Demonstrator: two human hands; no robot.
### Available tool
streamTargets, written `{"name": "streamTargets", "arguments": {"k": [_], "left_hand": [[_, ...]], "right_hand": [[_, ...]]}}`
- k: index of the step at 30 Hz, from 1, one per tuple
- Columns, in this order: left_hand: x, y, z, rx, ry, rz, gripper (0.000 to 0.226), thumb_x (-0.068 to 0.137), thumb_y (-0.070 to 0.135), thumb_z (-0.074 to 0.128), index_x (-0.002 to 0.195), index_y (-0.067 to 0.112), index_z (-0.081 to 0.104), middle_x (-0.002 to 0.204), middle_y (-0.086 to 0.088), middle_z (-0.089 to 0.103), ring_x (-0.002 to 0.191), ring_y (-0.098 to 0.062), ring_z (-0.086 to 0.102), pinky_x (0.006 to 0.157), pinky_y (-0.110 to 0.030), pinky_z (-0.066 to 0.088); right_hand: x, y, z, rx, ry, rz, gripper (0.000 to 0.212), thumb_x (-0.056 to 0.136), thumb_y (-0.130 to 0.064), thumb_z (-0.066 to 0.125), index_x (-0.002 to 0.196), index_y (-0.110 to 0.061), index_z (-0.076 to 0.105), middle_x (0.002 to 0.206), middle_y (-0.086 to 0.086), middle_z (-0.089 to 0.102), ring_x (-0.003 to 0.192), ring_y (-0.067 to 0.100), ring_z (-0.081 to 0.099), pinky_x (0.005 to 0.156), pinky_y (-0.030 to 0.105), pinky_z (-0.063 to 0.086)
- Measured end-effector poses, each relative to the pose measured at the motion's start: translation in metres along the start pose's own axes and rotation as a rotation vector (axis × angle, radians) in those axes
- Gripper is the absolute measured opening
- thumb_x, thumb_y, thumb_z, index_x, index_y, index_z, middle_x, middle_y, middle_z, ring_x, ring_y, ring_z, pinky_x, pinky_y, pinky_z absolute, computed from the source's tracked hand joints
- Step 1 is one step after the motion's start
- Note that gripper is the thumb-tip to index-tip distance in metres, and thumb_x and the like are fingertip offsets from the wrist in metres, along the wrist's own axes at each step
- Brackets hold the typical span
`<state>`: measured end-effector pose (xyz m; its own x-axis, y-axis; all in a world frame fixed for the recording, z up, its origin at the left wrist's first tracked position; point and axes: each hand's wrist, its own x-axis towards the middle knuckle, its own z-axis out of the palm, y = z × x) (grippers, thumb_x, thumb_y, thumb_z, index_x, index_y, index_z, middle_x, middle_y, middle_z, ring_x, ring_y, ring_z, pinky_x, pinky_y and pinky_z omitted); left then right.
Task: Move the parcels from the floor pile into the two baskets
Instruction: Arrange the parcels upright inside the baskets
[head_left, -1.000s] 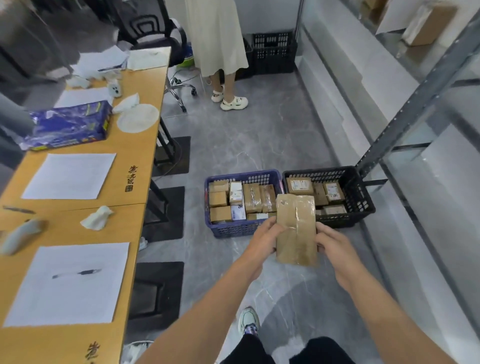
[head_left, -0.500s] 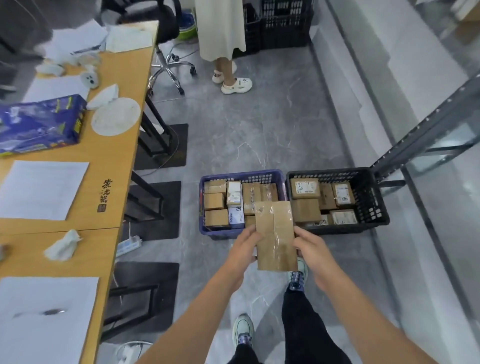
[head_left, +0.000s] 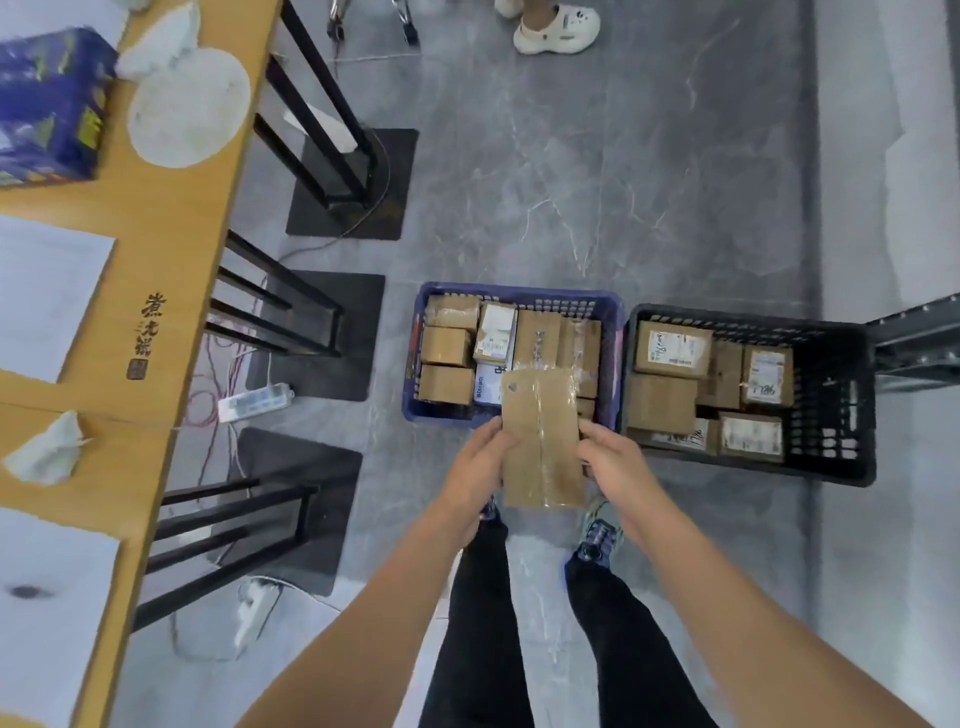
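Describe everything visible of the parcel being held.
The parcel is a flat, brown cardboard rectangle with glossy clear tape running lengthwise. The left hand grips its left edge, the right hand its right edge. Held off the floor, its far end overlaps the near wall of the blue basket in view.

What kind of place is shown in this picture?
Likely a parcel sorting or stock room: a blue basket and a black basket on the floor hold labelled cardboard parcels, and a metal rack stands beside them.

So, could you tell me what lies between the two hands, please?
A flat brown taped parcel, held at its side edges by the left hand and the right hand; the head view shows it.
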<state>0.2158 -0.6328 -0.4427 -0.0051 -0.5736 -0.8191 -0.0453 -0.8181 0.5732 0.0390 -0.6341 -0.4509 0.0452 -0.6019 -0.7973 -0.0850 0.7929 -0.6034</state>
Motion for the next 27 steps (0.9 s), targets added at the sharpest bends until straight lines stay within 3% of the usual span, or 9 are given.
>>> {"name": "streamTargets", "arguments": {"k": [4,8,10,12,15,18,20,24,27], "left_hand": [[0.076,-0.014,-0.02,0.003,0.03,-0.059,0.027,0.104,0.025,0.055,0.128,0.025,0.069,0.116,-0.001,0.076,0.087,-0.001,0.071,0.068,-0.018,0.056],[0.165,-0.033,-0.036,0.069,0.013,-0.066,0.02,0.103,0.023,0.055,0.117,0.024,0.07,0.104,0.009,0.076,0.08,0.005,0.07,0.061,-0.012,0.051],[0.207,-0.04,-0.041,0.105,-0.001,-0.085,0.016,0.102,0.027,0.055,0.108,0.03,0.069,0.098,0.016,0.077,0.084,0.002,0.07,0.069,-0.016,0.051],[0.247,-0.045,-0.042,0.152,-0.028,-0.1,0.023,0.095,0.038,0.057,0.112,0.03,0.07,0.11,0.009,0.076,0.101,-0.011,0.069,0.086,-0.031,0.053],[0.306,-0.047,-0.035,0.212,-0.072,-0.124,0.041,0.086,0.047,0.058,0.12,0.028,0.068,0.125,-0.003,0.071,0.117,-0.024,0.066,0.106,-0.045,0.05],[0.353,-0.041,-0.023,0.241,-0.102,-0.133,0.068,0.074,0.06,0.06,0.137,0.034,0.062,0.142,0.004,0.062,0.128,-0.019,0.058,0.103,-0.041,0.047],[0.378,-0.033,-0.015,0.239,-0.124,-0.128,0.079,0.077,0.059,0.061,0.149,0.027,0.052,0.151,0.007,0.051,0.133,-0.015,0.05,0.097,-0.034,0.045],[0.426,-0.029,-0.009,0.261,-0.106,-0.092,0.072,0.083,0.052,0.058,0.147,0.02,0.052,0.157,-0.003,0.044,0.139,-0.024,0.046,0.11,-0.042,0.042],[0.451,-0.031,-0.008,0.3,-0.061,-0.069,0.062,0.089,0.053,0.055,0.143,0.023,0.053,0.153,-0.004,0.044,0.133,-0.024,0.047,0.108,-0.044,0.043]], "right_hand": [[0.072,-0.001,0.021,0.006,-0.022,0.054,0.037,0.103,-0.009,0.052,0.1,-0.04,0.071,0.105,-0.018,0.077,0.106,0.005,0.069,0.081,0.021,0.05],[0.152,0.015,0.037,0.046,-0.01,0.108,0.031,0.1,-0.007,0.056,0.11,-0.028,0.077,0.106,-0.008,0.08,0.101,0.01,0.074,0.087,0.025,0.056],[0.189,0.025,0.041,0.072,0.017,0.127,0.03,0.101,-0.007,0.056,0.115,-0.025,0.077,0.106,-0.004,0.081,0.093,0.009,0.075,0.079,0.023,0.058],[0.226,0.036,0.041,0.096,0.048,0.127,0.03,0.101,-0.007,0.056,0.116,-0.022,0.077,0.103,-0.002,0.081,0.09,0.012,0.075,0.072,0.022,0.058],[0.274,0.051,0.036,0.121,0.112,0.135,0.031,0.098,-0.005,0.057,0.113,-0.023,0.077,0.1,-0.005,0.081,0.094,0.016,0.074,0.078,0.027,0.057],[0.315,0.062,0.028,0.125,0.154,0.12,0.032,0.097,-0.007,0.059,0.113,-0.029,0.076,0.108,-0.006,0.08,0.105,0.018,0.074,0.093,0.034,0.056],[0.342,0.065,0.023,0.129,0.165,0.108,0.036,0.098,-0.006,0.058,0.117,-0.031,0.074,0.11,-0.005,0.08,0.105,0.02,0.075,0.092,0.035,0.058],[0.396,0.067,0.016,0.143,0.164,0.102,0.042,0.096,-0.002,0.055,0.124,-0.028,0.072,0.11,-0.005,0.08,0.099,0.012,0.076,0.079,0.026,0.061],[0.429,0.068,0.017,0.115,0.158,0.121,0.048,0.091,-0.01,0.056,0.131,-0.031,0.07,0.117,-0.008,0.077,0.109,0.013,0.073,0.094,0.037,0.059]]}}
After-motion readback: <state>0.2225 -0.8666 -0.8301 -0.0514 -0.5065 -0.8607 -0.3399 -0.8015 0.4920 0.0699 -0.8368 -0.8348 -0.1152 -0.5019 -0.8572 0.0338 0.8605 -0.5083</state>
